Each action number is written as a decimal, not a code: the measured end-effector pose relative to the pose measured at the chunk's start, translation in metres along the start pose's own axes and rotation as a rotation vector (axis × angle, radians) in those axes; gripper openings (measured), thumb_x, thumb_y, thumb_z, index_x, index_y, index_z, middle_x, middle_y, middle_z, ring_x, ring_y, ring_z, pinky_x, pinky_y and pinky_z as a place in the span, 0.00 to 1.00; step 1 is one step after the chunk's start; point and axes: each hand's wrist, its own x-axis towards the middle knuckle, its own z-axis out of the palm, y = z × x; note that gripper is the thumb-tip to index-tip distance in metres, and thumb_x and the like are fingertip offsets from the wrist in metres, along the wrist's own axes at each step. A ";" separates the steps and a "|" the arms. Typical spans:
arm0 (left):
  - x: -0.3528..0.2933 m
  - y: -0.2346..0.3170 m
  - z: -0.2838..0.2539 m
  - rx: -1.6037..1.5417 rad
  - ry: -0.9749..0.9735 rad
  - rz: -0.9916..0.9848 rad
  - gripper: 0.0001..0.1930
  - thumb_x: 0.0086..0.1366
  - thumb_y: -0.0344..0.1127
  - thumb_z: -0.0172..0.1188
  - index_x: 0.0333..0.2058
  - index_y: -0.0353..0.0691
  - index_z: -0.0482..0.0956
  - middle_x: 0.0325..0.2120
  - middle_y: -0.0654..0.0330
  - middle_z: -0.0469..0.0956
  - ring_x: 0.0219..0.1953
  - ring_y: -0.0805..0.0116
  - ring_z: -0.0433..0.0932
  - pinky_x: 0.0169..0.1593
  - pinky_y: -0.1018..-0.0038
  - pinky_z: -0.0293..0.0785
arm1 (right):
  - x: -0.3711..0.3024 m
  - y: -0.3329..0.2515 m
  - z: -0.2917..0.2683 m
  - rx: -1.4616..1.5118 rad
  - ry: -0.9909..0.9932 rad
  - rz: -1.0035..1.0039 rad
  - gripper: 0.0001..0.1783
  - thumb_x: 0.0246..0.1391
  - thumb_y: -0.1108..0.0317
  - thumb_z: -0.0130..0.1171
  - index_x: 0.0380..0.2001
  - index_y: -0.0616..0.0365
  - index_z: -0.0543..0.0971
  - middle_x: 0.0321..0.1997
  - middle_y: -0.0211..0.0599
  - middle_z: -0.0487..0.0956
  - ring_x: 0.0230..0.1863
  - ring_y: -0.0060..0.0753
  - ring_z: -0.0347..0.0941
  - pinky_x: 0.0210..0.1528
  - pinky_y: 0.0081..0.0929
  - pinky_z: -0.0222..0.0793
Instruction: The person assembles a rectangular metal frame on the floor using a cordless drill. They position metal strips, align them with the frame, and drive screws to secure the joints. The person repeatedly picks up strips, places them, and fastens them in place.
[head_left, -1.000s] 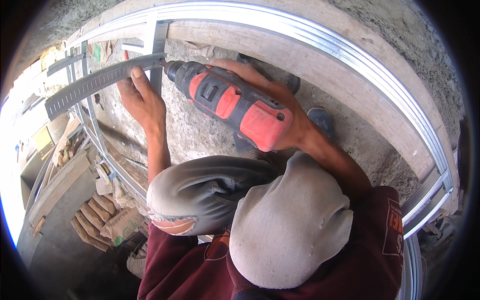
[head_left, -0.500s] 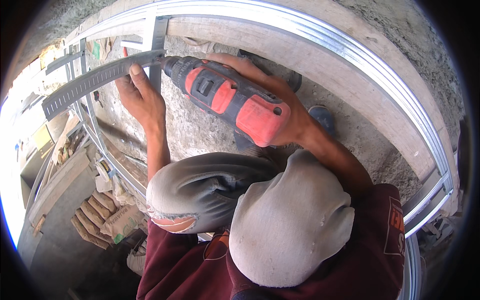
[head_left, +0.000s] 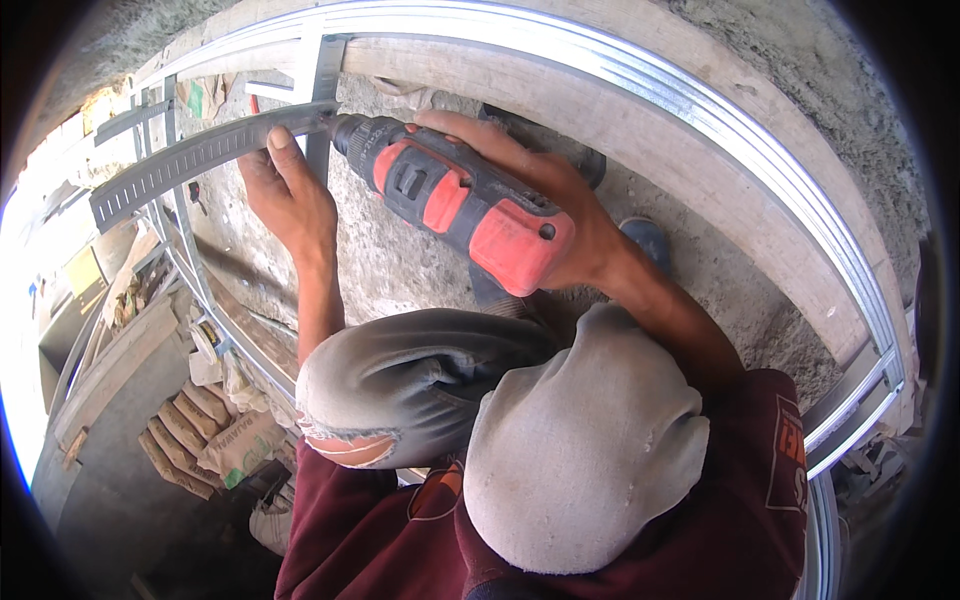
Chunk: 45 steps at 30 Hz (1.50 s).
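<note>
My right hand grips a red and black cordless drill, its chuck pointing left. The drill's tip meets the right end of a slotted grey metal strip, where the strip crosses an upright metal profile. My left hand pinches the strip a little left of the drill, thumb on the near face and fingers behind. The drill's handle and most of my right fingers are hidden behind its body.
A shiny metal rail curves along a wooden beam ahead. My bent knees are close below the drill. Stacked paper sacks lie lower down at left, beside a concrete wall and planks. A dark shoe stands beyond my right wrist.
The view has shifted slightly, so the strip, drill and both hands appear a few pixels to the right. Both hands keep their holds, and the drill tip stays at the strip's end.
</note>
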 end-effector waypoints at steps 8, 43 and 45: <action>0.001 0.005 -0.005 -0.116 0.011 -0.042 0.19 0.78 0.44 0.50 0.50 0.30 0.75 0.42 0.56 0.78 0.43 0.71 0.73 0.50 0.72 0.69 | 0.004 -0.001 -0.016 -0.258 0.004 -0.203 0.47 0.43 0.65 0.73 0.68 0.58 0.68 0.60 0.46 0.80 0.50 0.49 0.83 0.51 0.37 0.78; 0.068 -0.212 -0.034 -0.378 -0.087 -0.488 0.20 0.74 0.50 0.53 0.43 0.35 0.77 0.34 0.58 0.80 0.41 0.66 0.81 0.45 0.67 0.76 | -0.009 -0.028 -0.024 -0.433 -0.297 0.381 0.48 0.38 0.76 0.70 0.68 0.61 0.67 0.72 0.48 0.68 0.70 0.45 0.67 0.70 0.35 0.62; 0.069 -0.268 -0.012 -0.220 -0.078 -0.574 0.17 0.71 0.45 0.56 0.42 0.35 0.78 0.33 0.52 0.82 0.40 0.56 0.82 0.45 0.62 0.76 | -0.018 -0.004 -0.032 -0.350 -0.279 0.408 0.47 0.40 0.75 0.71 0.68 0.61 0.67 0.72 0.48 0.67 0.70 0.45 0.67 0.71 0.36 0.61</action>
